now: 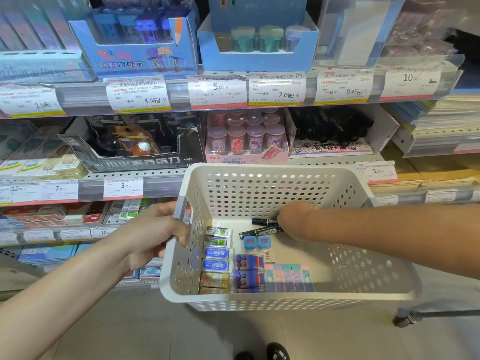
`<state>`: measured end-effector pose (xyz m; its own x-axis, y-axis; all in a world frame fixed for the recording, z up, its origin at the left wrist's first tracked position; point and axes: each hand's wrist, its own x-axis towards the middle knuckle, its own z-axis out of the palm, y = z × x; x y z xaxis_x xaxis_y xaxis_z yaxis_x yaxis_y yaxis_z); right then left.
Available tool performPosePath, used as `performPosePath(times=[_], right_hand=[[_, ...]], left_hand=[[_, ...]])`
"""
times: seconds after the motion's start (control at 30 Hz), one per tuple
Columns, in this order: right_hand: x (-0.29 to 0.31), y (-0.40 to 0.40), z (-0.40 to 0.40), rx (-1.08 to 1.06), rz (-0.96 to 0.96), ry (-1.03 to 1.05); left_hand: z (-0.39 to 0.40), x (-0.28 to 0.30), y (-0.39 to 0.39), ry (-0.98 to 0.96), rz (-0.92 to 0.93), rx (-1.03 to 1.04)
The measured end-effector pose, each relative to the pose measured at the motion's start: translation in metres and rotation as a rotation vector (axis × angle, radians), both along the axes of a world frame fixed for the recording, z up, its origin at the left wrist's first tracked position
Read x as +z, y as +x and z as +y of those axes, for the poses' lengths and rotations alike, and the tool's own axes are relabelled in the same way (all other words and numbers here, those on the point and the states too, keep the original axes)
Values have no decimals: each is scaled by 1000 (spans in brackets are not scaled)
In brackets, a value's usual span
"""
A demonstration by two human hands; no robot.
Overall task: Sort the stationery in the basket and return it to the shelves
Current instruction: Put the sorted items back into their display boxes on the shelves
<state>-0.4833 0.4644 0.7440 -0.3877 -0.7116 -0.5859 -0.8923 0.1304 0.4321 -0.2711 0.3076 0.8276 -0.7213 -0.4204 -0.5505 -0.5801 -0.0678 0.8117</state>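
- Left hand (153,229) grips white perforated plastic basket (285,297) rim.
- Right hand (293,219) reaches two black marker pens (259,231); finger state cannot be told.
- Pens judged light, rigid, smooth; pinch mid-barrel.

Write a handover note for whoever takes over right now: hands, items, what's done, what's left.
Left hand grips the left rim of the white basket, holding it at the shelves.
Right hand is inside the basket at the two black markers; its fingers are hidden, so grip unclear.
Still in basket: erasers along the left wall, two blue sharpeners, pastel erasers.
Nothing visibly shelved yet; everything still needs shelving.
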Motion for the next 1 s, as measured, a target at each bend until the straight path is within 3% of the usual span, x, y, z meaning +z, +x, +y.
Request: performPosePath(times=[0.3, 0.63, 0.77, 1.0], right_hand=[[6, -3, 1, -50, 12, -17], [55, -4, 19, -24, -8, 19], [87, -5, 40, -208, -215, -171], [126, -22, 66, -608, -782, -463]], left_hand=[[0, -2, 0, -3, 4, -6], [-4, -3, -3, -7, 5, -4], [-6, 2, -7, -7, 3, -33], [-3, 11, -19, 25, -1, -108]])
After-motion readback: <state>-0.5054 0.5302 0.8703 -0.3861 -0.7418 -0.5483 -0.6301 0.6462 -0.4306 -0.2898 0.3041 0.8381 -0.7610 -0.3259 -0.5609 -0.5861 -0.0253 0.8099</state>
